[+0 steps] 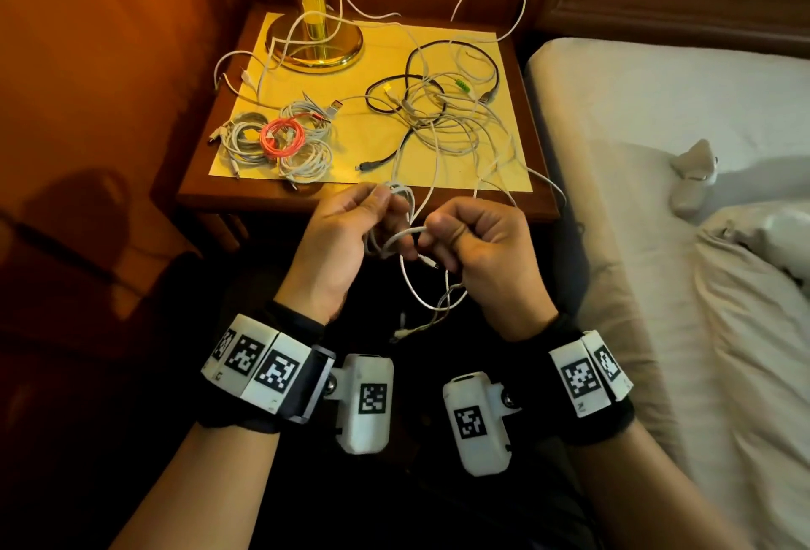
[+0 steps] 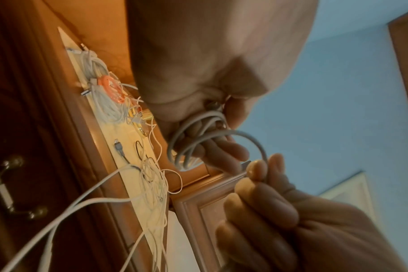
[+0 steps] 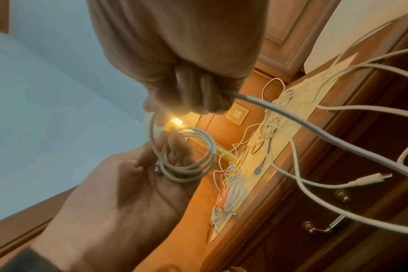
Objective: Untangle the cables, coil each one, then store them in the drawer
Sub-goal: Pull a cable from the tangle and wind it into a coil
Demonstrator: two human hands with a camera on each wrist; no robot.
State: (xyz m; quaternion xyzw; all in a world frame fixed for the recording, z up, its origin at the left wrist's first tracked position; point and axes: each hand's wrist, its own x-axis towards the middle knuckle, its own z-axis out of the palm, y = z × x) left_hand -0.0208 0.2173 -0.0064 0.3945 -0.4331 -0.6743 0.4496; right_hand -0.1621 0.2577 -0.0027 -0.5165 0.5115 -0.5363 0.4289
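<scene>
The left hand [image 1: 339, 238] holds a small coil of thin white charging cable [image 1: 396, 216], its grip clamped on the loops between thumb and fingertips just in front of the dark wooden bedside counter [image 1: 193, 194]. In the right wrist view the same loops hang round the left fingers [image 3: 175, 145]. The right hand [image 1: 486, 251] is curled in a fist, its grip pinching the free run of that white cable close to the coil. From the fist the cable drops in a loop toward the lap, and its small plug [image 1: 431, 264] sticks out near the right knuckles.

On the counter's pale yellow mat [image 1: 350, 141] three finished coils lie together at the near left: two white bundles [image 1: 302, 154] with a thin orange-pink cable coil [image 1: 282, 139] on top of them. To the right sprawls a loose tangle of white and black cables [image 1: 438, 111]; some strands trail over the front edge toward the hands. A polished brass lamp base [image 1: 315, 43] stands at the back left, with white cable looped across it. A brass drawer handle [image 3: 319, 228] shows on the counter's front, and the drawer looks closed. A bed with white sheets [image 1: 657, 154] lies on the right.
</scene>
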